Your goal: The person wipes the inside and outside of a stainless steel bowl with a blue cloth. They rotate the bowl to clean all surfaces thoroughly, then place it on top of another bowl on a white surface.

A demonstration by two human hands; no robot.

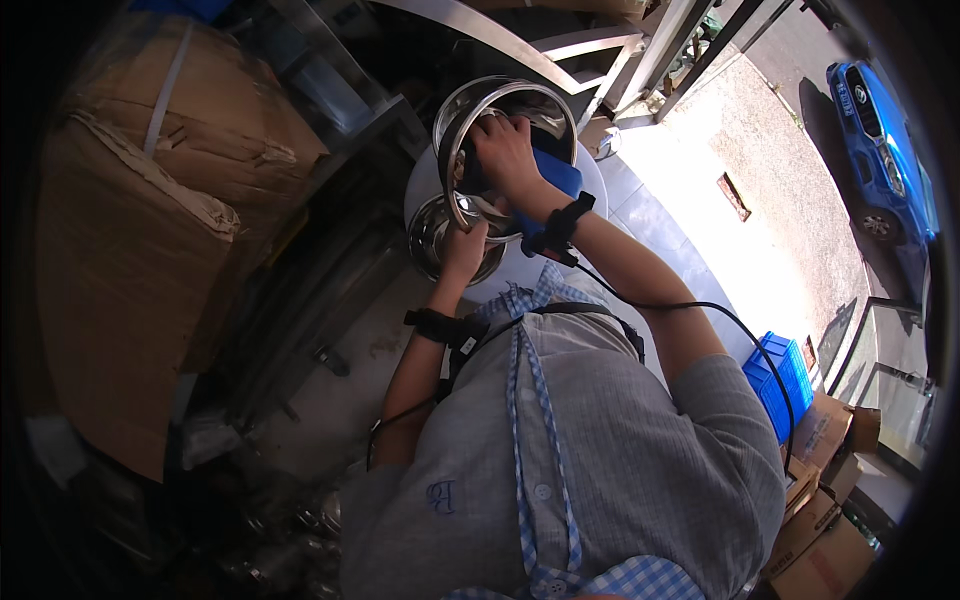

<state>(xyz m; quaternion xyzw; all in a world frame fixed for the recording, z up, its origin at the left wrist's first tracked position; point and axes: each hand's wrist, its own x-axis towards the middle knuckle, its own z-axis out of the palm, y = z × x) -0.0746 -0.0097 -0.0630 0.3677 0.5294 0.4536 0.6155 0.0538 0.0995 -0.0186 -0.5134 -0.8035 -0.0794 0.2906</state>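
Observation:
A shiny metal bowl (545,100) is held tilted on its side, its rim facing me. My left hand (463,251) grips the lower part of its rim. My right hand (510,154) reaches into the bowl with the fingers curled; what lies under them is hidden. Below my right wrist is a blue item (559,178), partly covered, perhaps a cloth. Another metal bowl (426,251) sits beneath my left hand. Both rest over a round white surface (592,169), perhaps a stool or small table.
Large cardboard boxes (120,300) stand at left beside a metal frame (352,67). A blue plastic crate (780,382) and smaller cardboard boxes (817,525) lie at right. A black cable (705,304) runs from my right wrist strap. Outside is a blue car (885,150).

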